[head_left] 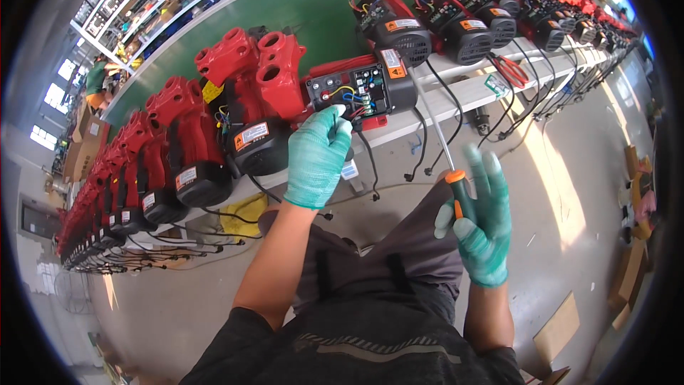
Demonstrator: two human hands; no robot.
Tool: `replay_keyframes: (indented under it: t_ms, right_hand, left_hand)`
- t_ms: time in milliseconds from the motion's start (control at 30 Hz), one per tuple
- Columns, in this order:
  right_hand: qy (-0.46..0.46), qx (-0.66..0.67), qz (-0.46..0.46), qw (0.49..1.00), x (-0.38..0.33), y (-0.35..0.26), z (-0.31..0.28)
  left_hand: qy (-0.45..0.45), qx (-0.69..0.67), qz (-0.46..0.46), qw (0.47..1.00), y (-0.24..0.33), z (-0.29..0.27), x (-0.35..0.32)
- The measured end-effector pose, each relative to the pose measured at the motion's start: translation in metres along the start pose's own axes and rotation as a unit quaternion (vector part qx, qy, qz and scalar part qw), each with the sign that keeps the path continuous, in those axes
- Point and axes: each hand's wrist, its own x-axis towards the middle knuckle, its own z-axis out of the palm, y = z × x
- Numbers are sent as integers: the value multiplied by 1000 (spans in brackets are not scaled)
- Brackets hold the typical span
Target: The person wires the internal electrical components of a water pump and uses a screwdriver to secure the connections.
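My left hand [318, 153], in a green knit glove, reaches to the near edge of an open wiring box [347, 93] on a red and black motor unit. Its fingertips are pinched together beside the yellow, blue and red wires; what they hold, if anything, is hidden. Off to the right, over the floor, my right hand [484, 217] wears the same kind of glove. Between its thumb and palm sits a screwdriver [461, 192] with an orange and dark green handle, while some fingers stretch outward. The long metal shaft points up and away toward the motor unit's black end cover [402, 90].
Red motor units [171, 110] line the bench on the left, with more at the right [456, 21]. Their black cables [374, 164] hang over the near edge. Red-handled pliers [510, 71] lie at the right, and a yellow cloth-like item [244, 214] is below the bench.
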Motion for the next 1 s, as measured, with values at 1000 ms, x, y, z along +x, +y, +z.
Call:
replay_keyframes:
  t_ms: [1000]
  right_hand:
    - [-192,-724,66,659,223,61,-120]
  left_hand:
    - [59,-66,-21,996,-38,-33,-84]
